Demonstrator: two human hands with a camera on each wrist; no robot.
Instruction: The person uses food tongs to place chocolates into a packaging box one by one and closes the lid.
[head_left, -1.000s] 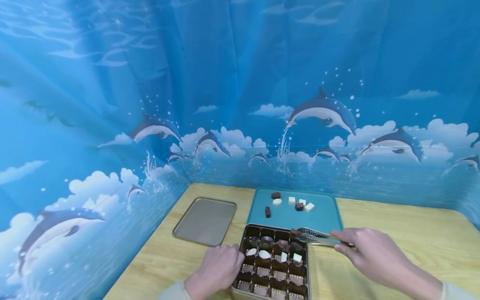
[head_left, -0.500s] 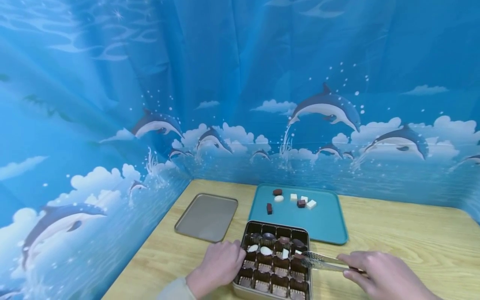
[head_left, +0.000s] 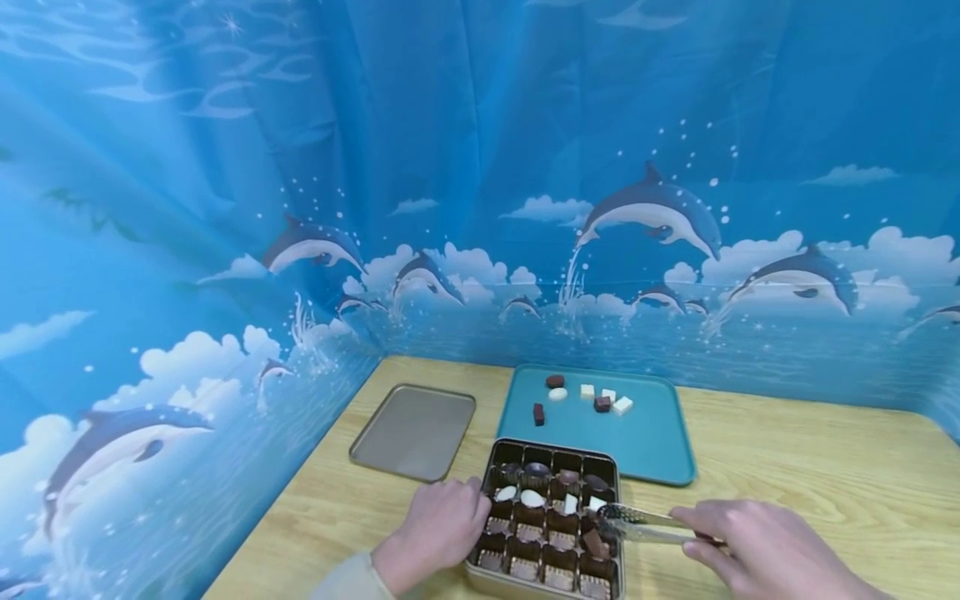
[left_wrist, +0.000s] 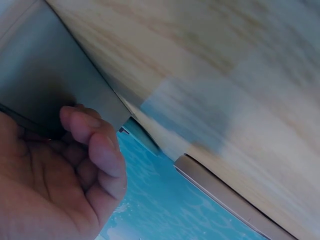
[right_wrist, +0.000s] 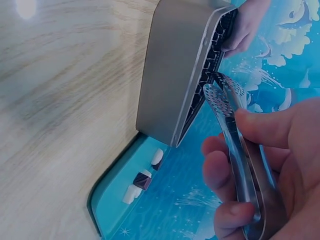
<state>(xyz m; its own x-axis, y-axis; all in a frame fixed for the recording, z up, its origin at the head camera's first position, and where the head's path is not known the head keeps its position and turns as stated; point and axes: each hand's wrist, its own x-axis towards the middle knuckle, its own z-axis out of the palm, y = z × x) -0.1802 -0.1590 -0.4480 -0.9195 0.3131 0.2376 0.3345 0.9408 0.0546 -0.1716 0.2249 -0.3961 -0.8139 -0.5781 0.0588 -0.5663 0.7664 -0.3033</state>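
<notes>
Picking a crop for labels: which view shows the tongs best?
Right wrist: the tongs appear large, from perforated tips to rear end, in the right hand. Head shows them smaller, tips at the box, rear covered by the hand. Left wrist doesn't show them.

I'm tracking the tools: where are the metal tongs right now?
In the head view, the metal tongs are in the right hand, tips at the divided box's right side.

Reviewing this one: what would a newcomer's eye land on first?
Probably the blue curtain printed with leaping dolphins, filling the background. Next, the open box low in the head view, partly filled with dark and white sweets, with metal tongs over its right edge. Behind it, a teal tray holds scattered pieces.
</notes>
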